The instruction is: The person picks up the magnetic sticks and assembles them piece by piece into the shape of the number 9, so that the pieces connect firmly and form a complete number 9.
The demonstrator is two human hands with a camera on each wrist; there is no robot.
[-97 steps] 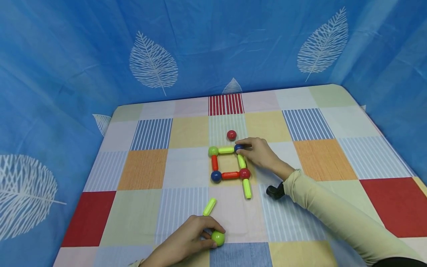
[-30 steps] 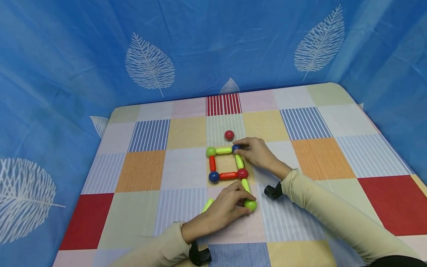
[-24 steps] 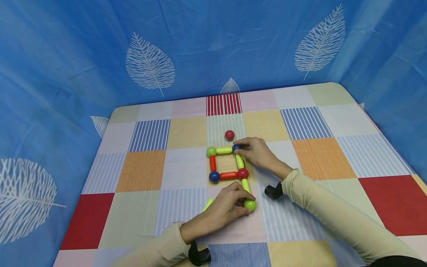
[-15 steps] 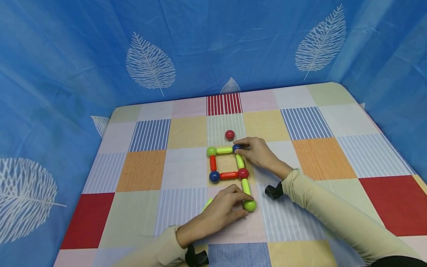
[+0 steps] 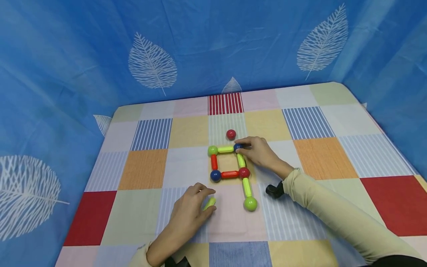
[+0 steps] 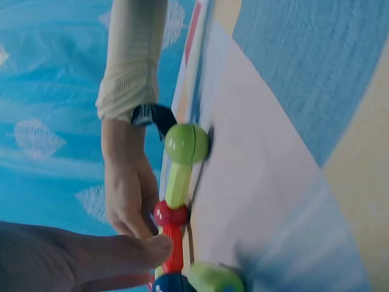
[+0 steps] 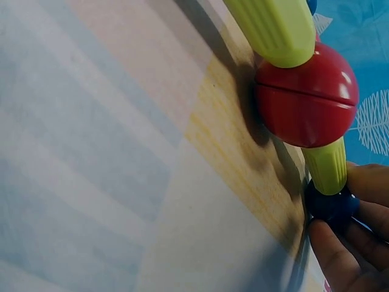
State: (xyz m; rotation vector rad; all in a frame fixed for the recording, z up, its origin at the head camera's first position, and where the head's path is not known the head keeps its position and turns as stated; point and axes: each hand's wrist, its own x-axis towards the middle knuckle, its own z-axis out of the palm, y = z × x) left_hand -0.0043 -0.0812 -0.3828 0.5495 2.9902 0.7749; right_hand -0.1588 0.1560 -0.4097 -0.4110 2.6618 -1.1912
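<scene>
My right hand (image 5: pixel 261 152) pinches the dark blue ball (image 7: pixel 331 205) at the far right corner of a square of balls and rods. A green ball (image 5: pixel 212 150), another blue ball (image 5: pixel 215 175) and a red ball (image 5: pixel 244 172) form its other corners. From that red ball a yellow-green rod (image 5: pixel 247 187) runs toward me, ending in a second green ball (image 5: pixel 250 203). My left hand (image 5: pixel 186 211) is around a loose yellow-green rod (image 5: pixel 210 203), thumb and fingers apart on either side of it. The left wrist view shows the thumb (image 6: pixel 130 252) in front of the square.
A loose red ball (image 5: pixel 231 134) lies just beyond the square. The table wears a patchwork cloth (image 5: pixel 140 207), with blue leaf-print curtains (image 5: pixel 213 44) behind and at both sides. A black wrist mount (image 5: pixel 275 191) hangs under the right wrist.
My left hand brought the green ball to the end of the near rod, let go of it, then moved left to the loose rod. The right hand has kept its pinch on the blue ball.
</scene>
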